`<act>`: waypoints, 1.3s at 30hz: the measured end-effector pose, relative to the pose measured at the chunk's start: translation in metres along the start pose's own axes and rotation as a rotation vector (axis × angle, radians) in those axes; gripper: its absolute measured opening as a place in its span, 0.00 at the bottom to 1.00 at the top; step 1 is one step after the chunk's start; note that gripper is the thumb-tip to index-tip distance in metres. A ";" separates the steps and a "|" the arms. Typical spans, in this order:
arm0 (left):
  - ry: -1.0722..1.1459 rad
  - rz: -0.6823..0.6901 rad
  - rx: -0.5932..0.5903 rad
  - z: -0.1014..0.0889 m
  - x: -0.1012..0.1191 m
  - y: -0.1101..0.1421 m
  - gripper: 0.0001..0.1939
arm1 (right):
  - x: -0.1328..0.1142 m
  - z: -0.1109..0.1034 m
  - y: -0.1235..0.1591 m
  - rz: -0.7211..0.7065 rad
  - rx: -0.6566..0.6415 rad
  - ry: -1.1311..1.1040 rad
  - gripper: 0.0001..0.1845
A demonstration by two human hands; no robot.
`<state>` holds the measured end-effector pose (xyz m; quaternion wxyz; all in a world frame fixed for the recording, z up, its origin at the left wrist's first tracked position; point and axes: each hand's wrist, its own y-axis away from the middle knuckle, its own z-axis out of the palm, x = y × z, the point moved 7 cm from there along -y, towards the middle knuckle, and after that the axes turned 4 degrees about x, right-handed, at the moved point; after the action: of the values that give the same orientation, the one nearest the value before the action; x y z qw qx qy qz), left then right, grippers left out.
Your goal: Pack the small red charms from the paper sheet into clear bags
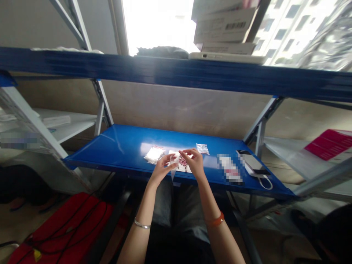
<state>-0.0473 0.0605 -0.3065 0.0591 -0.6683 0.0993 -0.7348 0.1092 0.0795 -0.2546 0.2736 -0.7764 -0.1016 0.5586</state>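
Note:
My left hand is closed on a small clear plastic bag, which hangs down past the table's front edge. Close beside it, my right hand has thumb and forefinger pinched together near the bag's upper part. What lies between those fingertips is too small to make out. Beneath and between the hands, small dark red pieces like beads lie on something white. To the left of my hands is a pile of clear and white packets. Another small clear packet lies behind my right hand.
The blue table also bears a pixelated item and a white device with a cable at the right. A blue shelf beam crosses above, carrying boxes. A red case with black cables stands at lower left.

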 end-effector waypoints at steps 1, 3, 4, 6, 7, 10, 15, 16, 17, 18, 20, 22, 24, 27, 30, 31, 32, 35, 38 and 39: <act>0.010 -0.001 0.003 0.000 0.000 0.000 0.26 | -0.004 0.002 0.002 -0.008 -0.027 -0.005 0.17; 0.016 -0.005 0.007 0.001 0.000 0.000 0.25 | -0.007 0.008 0.006 -0.017 -0.090 -0.008 0.18; 0.020 -0.008 0.003 0.002 0.000 0.000 0.25 | -0.007 0.011 0.007 -0.016 -0.119 -0.010 0.18; 0.034 -0.012 -0.010 0.004 0.001 0.001 0.25 | -0.006 0.014 0.009 -0.010 -0.149 -0.016 0.18; 0.040 -0.013 -0.012 0.004 0.002 0.001 0.25 | -0.003 0.013 0.009 -0.004 -0.148 -0.018 0.18; 0.044 -0.007 -0.006 0.004 0.006 0.002 0.25 | 0.008 0.004 0.007 0.001 -0.077 0.017 0.18; 0.041 -0.027 -0.002 0.004 0.010 0.004 0.25 | 0.044 -0.005 0.010 -0.039 -0.117 0.352 0.12; 0.042 -0.028 0.002 0.004 0.010 0.004 0.25 | 0.053 -0.004 0.013 -0.024 -0.150 0.421 0.11; 0.044 -0.025 0.005 0.004 0.010 0.004 0.25 | 0.060 -0.003 0.016 -0.007 -0.174 0.480 0.10; 0.046 -0.020 0.006 0.004 0.010 0.004 0.25 | 0.066 -0.002 0.019 0.009 -0.188 0.525 0.09; 0.050 -0.013 0.004 0.005 0.008 0.003 0.25 | 0.072 0.001 0.023 0.029 -0.192 0.577 0.08; 0.049 -0.013 -0.001 0.005 0.007 0.003 0.25 | 0.073 0.005 0.025 0.038 -0.187 0.592 0.08; 0.046 -0.014 0.000 0.005 0.006 0.003 0.25 | 0.073 0.008 0.025 0.043 -0.182 0.591 0.08; 0.054 -0.027 0.004 0.003 0.007 0.003 0.26 | 0.075 0.012 0.024 0.043 -0.186 0.588 0.09; 0.074 -0.051 0.007 0.003 0.008 0.003 0.27 | 0.076 0.012 0.023 0.028 -0.177 0.578 0.09; 0.081 -0.057 0.005 0.003 0.008 0.003 0.26 | 0.075 0.012 0.022 0.019 -0.165 0.560 0.08; 0.087 -0.063 0.000 0.004 0.008 0.004 0.26 | 0.073 0.010 0.021 0.008 -0.147 0.532 0.09; 0.100 -0.083 -0.036 0.008 0.006 0.004 0.26 | 0.061 0.003 0.014 -0.023 -0.090 0.368 0.10; 0.093 -0.104 -0.087 0.013 0.001 0.005 0.26 | 0.040 -0.006 0.005 -0.018 -0.058 0.171 0.13; 0.085 -0.106 -0.096 0.015 0.000 0.006 0.26 | 0.031 -0.010 0.002 -0.009 -0.051 0.130 0.14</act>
<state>-0.0331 0.0541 -0.3065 -0.0161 -0.6427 0.1012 -0.7592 0.1291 0.0893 -0.2790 0.2623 -0.8172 -0.1014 0.5030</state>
